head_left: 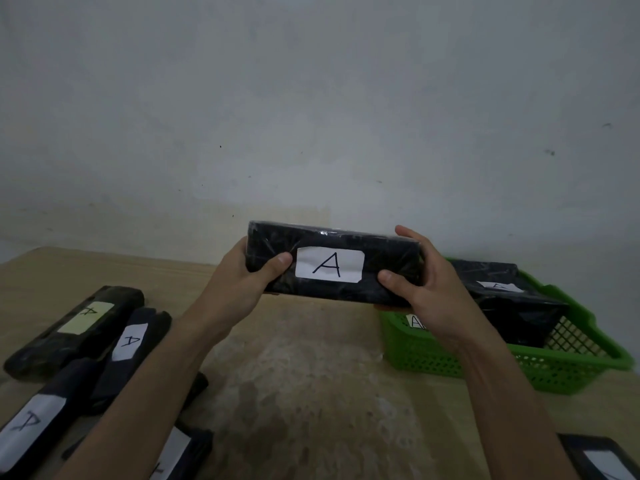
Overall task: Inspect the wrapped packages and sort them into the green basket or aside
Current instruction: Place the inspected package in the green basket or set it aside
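The fingers (277, 263) of the left hand (242, 275) and the right hand (426, 289) curl round the two ends of a black wrapped package (381, 251), thumbs pressed on its front face on either side of a white label (329, 265) marked "A". The package is held level in the air above the wooden tabletop (311, 358), in front of a pale wall (311, 98). To the right on the tabletop stands the green basket (433, 355) with more black packages (502, 292) inside, several labelled packages (76, 327) lie at the left, and another (602, 459) shows at the lower right corner.
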